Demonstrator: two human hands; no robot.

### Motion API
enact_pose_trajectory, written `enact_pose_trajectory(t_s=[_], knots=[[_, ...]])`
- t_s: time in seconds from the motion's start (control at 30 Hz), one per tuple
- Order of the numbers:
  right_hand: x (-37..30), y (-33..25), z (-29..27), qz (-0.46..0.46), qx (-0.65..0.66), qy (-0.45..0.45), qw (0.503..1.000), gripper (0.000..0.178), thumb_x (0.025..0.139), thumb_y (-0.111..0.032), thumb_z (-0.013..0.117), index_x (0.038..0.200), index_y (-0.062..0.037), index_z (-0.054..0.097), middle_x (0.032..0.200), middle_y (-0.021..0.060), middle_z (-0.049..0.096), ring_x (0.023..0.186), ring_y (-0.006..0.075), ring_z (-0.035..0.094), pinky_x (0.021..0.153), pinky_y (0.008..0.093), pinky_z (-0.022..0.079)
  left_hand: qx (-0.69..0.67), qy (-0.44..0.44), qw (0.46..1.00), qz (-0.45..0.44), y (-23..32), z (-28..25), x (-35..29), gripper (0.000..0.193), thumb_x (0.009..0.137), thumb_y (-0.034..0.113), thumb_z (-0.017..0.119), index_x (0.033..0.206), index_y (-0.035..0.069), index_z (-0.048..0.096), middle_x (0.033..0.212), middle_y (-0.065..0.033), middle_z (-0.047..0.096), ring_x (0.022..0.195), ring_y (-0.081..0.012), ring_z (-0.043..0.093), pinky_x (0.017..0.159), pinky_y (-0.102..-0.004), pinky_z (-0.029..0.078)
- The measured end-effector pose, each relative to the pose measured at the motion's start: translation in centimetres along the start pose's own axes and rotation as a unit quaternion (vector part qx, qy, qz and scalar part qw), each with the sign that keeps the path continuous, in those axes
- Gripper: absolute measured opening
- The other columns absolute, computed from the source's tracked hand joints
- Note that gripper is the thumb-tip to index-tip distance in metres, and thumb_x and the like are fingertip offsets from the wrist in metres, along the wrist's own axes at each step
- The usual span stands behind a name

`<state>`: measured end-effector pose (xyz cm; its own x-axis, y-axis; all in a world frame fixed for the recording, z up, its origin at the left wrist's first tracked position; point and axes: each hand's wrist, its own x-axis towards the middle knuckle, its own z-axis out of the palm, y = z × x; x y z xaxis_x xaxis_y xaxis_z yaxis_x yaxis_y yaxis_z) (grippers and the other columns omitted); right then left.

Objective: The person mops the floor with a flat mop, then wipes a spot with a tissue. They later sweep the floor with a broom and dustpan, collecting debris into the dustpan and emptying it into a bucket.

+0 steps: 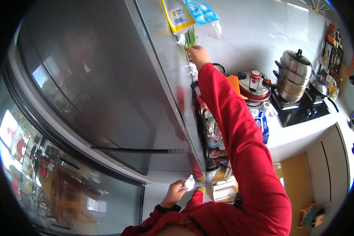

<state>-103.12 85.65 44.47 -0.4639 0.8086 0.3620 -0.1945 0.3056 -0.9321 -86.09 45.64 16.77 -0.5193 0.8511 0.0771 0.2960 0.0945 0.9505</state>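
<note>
R hand (198, 55) was at the far side, fingertips at the green leaves (190, 37), beside a tall grey panel (102, 90); I could not tell if it gripped them. L hand (175, 193), near, was closed on a crumpled white tissue (189, 183). Step in hand, prob.: reaching to the leaves; next move prob. called for a light pinch. Qty: 1 held tissue, 1 leaf bunch, 1 yellow-white pack (177, 17), 1 blue pack (201, 11), 1 stacked steamer (293, 78) on the right.
</note>
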Motion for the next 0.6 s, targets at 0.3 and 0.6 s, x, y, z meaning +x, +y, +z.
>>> enact_pose_trajectory(t_s=[0.3, 0.6], knots=[[7.3, 4.9, 4.5, -0.210, -0.303, 0.161, 0.915, 0.015, 0.073, -0.022, 0.060, 0.074, -0.0077, 0.064, 0.078, 0.0125, 0.062, 0.078, 0.0313, 0.059, 0.069, 0.0428, 0.047, 0.040, -0.192, 0.980, -0.020, -4.0, -6.7, 7.1, 0.022, 0.079, 0.010, 0.058, 0.097, -0.003, 0.057, 0.094, -0.0093, 0.059, 0.087, -0.0159, 0.055, 0.077, -0.0264, 0.042], [-1.5, 8.4, -11.8, -0.044, -0.484, 0.004, 0.874, 0.025, 0.075, -0.025, 0.057, 0.080, -0.0013, 0.064, 0.080, 0.0159, 0.064, 0.075, 0.0263, 0.063, 0.066, 0.0357, 0.049, 0.029, -0.392, 0.905, 0.164, -3.9, -2.6, 12.4, 0.015, 0.074, 0.003, 0.062, 0.086, -0.002, 0.056, 0.078, -0.0096, 0.056, 0.073, -0.0181, 0.056, 0.068, -0.0269, 0.044]])
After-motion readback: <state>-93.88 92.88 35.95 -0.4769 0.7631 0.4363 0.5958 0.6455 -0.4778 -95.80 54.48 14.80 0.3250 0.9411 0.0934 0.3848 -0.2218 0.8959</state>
